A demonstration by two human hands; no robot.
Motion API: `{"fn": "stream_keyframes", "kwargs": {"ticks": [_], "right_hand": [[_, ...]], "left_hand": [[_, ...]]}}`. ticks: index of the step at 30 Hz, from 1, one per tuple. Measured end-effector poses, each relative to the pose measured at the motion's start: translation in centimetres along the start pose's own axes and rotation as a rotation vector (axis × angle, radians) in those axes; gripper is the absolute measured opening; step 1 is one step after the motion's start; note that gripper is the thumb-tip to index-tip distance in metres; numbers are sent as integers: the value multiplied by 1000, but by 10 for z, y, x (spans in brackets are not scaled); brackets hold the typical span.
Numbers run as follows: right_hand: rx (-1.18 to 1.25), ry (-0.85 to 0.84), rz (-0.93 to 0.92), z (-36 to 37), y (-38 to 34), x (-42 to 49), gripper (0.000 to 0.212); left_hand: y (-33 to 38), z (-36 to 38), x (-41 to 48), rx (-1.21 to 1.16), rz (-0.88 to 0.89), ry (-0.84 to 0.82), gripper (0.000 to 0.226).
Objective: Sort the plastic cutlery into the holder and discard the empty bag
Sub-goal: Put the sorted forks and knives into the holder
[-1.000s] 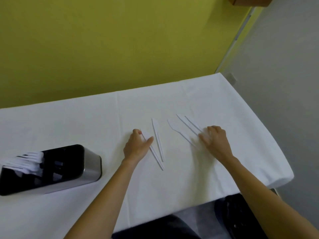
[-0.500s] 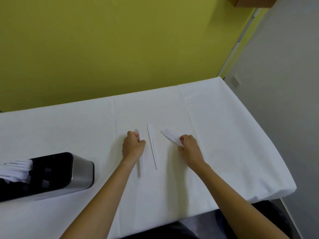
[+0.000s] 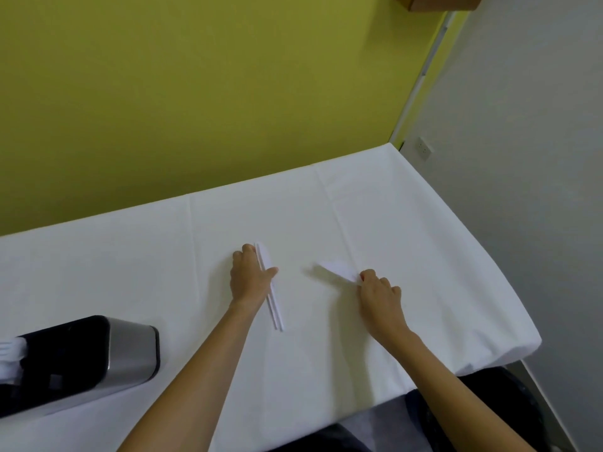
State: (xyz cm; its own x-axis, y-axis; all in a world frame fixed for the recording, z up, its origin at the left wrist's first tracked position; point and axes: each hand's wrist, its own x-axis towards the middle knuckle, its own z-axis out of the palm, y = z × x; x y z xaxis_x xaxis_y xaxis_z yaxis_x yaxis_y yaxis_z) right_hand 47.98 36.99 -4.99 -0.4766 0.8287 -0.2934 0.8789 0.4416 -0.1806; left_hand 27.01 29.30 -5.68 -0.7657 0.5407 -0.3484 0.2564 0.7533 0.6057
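Two knives (image 3: 275, 305) lie side by side on the bench (image 3: 424, 249), touching along their length, broader ends toward the far edge. The left hand (image 3: 249, 278) rests on their far half: fingers (image 3: 243, 254) curled down on the left of the pair, thumb laid across to the right, clamped on the pair.

The right hand (image 3: 380, 293), near and to the right, pinches a bundle (image 3: 337, 269) of white cutlery at one end with curled fingers. The bundle's free end points far-left, over its own shadow on the bench. Number of pieces in the bundle: cannot tell, blurred.

The holder (image 3: 130, 349) sits at the near-left of the bench, well apart from both hands; black top, brushed-metal wall. White cutlery (image 3: 9, 357) shows at its left end, cut by the frame edge.

A yellow-green wall (image 3: 195, 93) backs the bench.
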Motion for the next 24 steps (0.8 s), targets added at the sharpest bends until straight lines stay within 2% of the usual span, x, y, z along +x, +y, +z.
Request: {"fn": "stream_keyframes", "kwargs": {"ticks": [2,5,7,11,14,18,20,24], "right_hand": [[216,-59,74,-4,7,-1,24],[699,-131,219,-5,14,1,19],[814,-167,267,-1,16,1,19],[622,-174,133,14,25,-4,11],[591,-166,121,16,29,-3,6],[553,-134,77,11,25,-3,15],[614,-136,99,6,23,-4,22],[772,-185,151,-3,15,-4,25]], "left_hand": [[1,0,0,158,44,34,41],[3,0,-1,291,79,51,33],[5,-2,1,293,42,33,33],[4,-9,10,333,7,-39,30],[2,-12,11,355,22,-105,28],[4,-17,8,284,15,-169,22],[3,-19,7,147,-8,-200,23],[11,-25,-1,-345,-86,-319,25]]}}
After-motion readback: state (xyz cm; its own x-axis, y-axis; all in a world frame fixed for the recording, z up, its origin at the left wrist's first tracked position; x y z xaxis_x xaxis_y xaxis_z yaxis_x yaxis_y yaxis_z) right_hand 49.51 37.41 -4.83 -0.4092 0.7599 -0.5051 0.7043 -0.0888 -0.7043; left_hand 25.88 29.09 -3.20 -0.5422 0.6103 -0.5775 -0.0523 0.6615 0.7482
